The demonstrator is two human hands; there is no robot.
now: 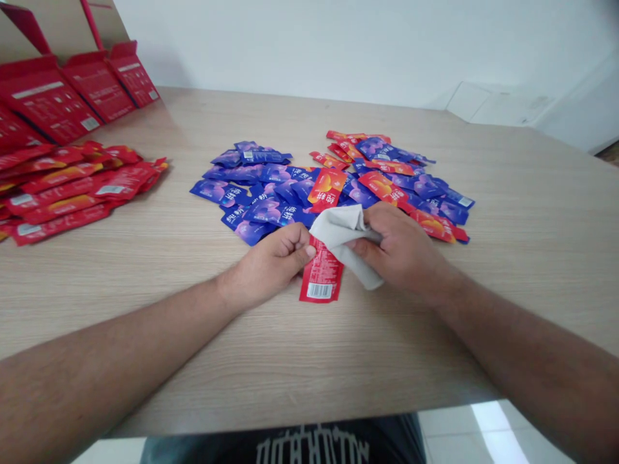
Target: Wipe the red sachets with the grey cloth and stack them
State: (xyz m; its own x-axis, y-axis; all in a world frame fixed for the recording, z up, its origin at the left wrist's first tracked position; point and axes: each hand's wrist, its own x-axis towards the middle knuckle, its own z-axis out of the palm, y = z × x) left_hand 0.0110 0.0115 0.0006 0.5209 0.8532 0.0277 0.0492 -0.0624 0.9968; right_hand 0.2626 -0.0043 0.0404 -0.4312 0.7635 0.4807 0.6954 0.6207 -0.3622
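Note:
My left hand (278, 261) pinches the left edge of a red sachet (322, 274), whose printed back with a barcode faces up. A folded white cloth (341, 232) is gripped in my right hand (403, 248) and covers the sachet's upper end. Just beyond both hands lies a loose pile of blue sachets (264, 183) and red-orange sachets (384, 187), overlapping one another. The fingertips of my right hand are partly hidden by the cloth.
On the left, several red sachets (72, 187) are stacked in rows. Behind them stand red cardboard boxes (53, 103) with raised flaps. The wooden table (217, 380) meets a white wall at the back, and its front edge runs close to my lap.

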